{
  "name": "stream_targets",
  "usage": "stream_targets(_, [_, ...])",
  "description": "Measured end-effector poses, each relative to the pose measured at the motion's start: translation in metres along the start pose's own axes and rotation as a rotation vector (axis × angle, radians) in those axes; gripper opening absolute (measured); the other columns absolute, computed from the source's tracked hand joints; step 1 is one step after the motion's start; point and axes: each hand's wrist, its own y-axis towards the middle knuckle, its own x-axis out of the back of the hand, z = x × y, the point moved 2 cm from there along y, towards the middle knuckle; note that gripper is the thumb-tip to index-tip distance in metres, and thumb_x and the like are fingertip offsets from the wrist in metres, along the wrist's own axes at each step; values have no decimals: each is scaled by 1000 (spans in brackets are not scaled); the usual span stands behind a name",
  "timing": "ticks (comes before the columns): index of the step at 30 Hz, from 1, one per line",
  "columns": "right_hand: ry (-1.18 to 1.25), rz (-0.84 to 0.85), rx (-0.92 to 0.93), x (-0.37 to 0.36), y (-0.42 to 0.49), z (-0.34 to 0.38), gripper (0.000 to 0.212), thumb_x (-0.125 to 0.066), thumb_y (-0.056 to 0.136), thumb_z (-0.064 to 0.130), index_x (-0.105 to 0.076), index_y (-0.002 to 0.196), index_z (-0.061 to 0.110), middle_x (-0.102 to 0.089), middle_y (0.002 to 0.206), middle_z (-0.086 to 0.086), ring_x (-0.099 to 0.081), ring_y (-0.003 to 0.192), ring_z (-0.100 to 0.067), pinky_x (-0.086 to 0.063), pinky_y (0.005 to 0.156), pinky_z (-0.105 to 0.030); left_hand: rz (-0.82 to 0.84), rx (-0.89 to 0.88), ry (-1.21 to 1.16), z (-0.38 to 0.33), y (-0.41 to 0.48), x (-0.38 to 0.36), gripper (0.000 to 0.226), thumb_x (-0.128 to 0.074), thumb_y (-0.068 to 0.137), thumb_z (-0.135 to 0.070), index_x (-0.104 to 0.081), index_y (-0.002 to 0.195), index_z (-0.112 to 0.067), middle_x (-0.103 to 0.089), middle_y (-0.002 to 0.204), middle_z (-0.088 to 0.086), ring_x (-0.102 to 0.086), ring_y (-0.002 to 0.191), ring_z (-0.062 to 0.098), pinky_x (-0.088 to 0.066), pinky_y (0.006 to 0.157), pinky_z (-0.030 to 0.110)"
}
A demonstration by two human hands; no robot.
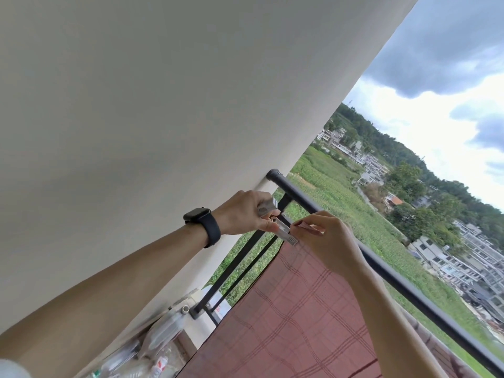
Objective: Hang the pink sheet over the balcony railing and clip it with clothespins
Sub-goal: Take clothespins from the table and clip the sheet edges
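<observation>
Up at the black balcony railing [293, 190], hard by the white wall [163, 105], with the whole view tipped sideways. Pinching a pale clothespin [285, 233] between thumb and forefinger of the left hand [242, 211], gripping end angled down toward the cloth. Clutching more in that same hand too: spare clothespins [266, 207] tucked under the curled back fingers, too bunched to count. Wearing a dark watch [203, 222] on that wrist.

Over to the right hand [327, 236]: curled in tight, pinching the top corner of the pink sheet [300, 309] right at the rail, just beside the clothespin's tip. Touching the fabric with that tip, or very nearly. Cannot tell whether clamped on or only resting there.

And the pink sheet itself: draped over the railing, hanging down the near side, crossed by a thin dark plaid grid. Falling with its left edge close to the wall end. Covering the bars from the hands rightward, leaving a couple of bare bars [239, 257] showing between sheet edge and wall.

Down in the lower left corner, on the floor by the wall, some clear plastic bottles [163, 331], blurred.

Beyond the rail, green fields [341, 203], rows of pale buildings [463, 257] along a wooded slope, and heavy grey cloud [450, 50] overhead.
</observation>
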Motion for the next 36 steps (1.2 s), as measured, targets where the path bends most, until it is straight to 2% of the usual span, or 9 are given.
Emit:
stream_targets(4, [-187, -253, 127, -6, -31, -5, 38, -71, 86, 42, -67, 121, 31, -60, 124, 14, -52, 114, -7, -39, 97, -27, -44, 143, -150, 16, -37, -9, 55, -80, 72, -57, -49, 90, -14, -58, 96, 0, -56, 78, 14, -51, 72, 31])
stream_targets(8, [-108, -570, 274, -48, -94, -6, 13, -70, 88, 19, -75, 99, 14, -68, 102, 2, -54, 99, -17, -33, 95, -11, -67, 431, -522, 54, -102, -42, 38, -59, 81, -49, -47, 92, -15, -44, 91, 4, -49, 78, 17, -46, 72, 34])
stream_targets(11, [55, -418, 175, -112, -139, -20, 8, -68, 89, 18, -75, 93, 18, -68, 96, 5, -56, 94, -12, -38, 88, -9, -98, 656, -695, 80, -156, -85, 31, -57, 91, -38, -55, 102, -9, -48, 89, 8, -57, 76, 19, -52, 75, 36])
stream_targets(14, [434, 9, -253, -176, -176, -28, 13, -68, 94, 30, -67, 104, 39, -66, 103, 20, -61, 93, 0, -48, 78, -15, 25, 713, -600, 95, -202, -130, 3, -53, 99, -7, -54, 99, -5, -46, 85, 11, -47, 62, 15, -45, 57, 26])
stream_targets(18, [748, 279, -518, -230, -209, -33, 14, -66, 93, 42, -68, 106, 37, -73, 97, 15, -70, 76, -4, -51, 64, -17, 223, 715, -302, 113, -248, -175, 41, -51, 87, -14, -57, 126, -3, -47, 91, 6, -43, 80, 17, -38, 72, 35])
stream_targets(21, [849, 329, -615, -249, -227, -40, 7, -73, 90, 31, -77, 94, 26, -76, 84, 9, -69, 69, -5, -49, 59, -15, 339, 758, -167, 113, -269, -190, 54, -47, 99, -5, -34, 151, -17, -32, 118, 2, -43, 98, 13, -38, 78, 8])
stream_targets(23, [873, 362, -658, -257, -238, -49, 4, -75, 89, 25, -78, 87, 24, -76, 79, 4, -66, 65, -3, -47, 57, -13, 379, 757, -117, 113, -277, -197, 55, -50, 99, -8, -36, 150, -21, -32, 120, 4, -45, 112, 17, -38, 80, 7])
stream_targets(31, [951, 339, -758, -267, -260, -96, 9, -70, 93, 21, -76, 89, 26, -77, 84, 3, -70, 74, -9, -52, 62, -16, 55, 993, -330, 120, -309, -210, 21, -73, 89, -29, -68, 107, -20, -70, 101, -11, -63, 76, -8, -46, 68, 9])
stream_targets(36, [873, 449, -720, -290, -268, -102, 9, -66, 96, 23, -74, 94, 27, -76, 81, 10, -70, 72, -8, -51, 65, -18, -137, 1168, -606, 128, -315, -223, 21, -75, 87, -28, -64, 101, -17, -75, 84, -6, -70, 80, 11, -50, 63, 22])
